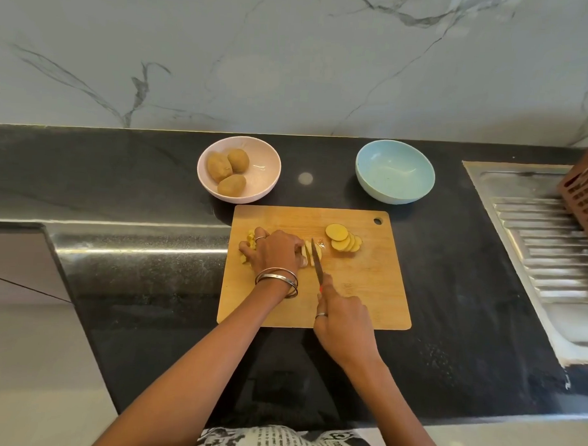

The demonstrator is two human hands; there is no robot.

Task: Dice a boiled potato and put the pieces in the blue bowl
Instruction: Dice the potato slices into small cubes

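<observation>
From the head camera we look down on a wooden cutting board [367, 292] lying on a black counter [137, 190]. Near the board's middle, our left hand [273, 250] presses down with curled fingers on a few pale potato strips [307, 253], holding them in place. Our right hand [344, 321], at the board's near edge, is wrapped around the handle of a knife [317, 259], whose blade rests across the strips just beside the left fingertips. Small diced pieces [250, 239] lie at the board's left side, partly hidden under the left hand. A fanned row of round potato slices [342, 239] sits toward the board's far right. Beyond the board's far-right corner stands the blue bowl [395, 173]; beyond its far-left corner, a pink bowl [264, 175] holds three whole potatoes [227, 170].
</observation>
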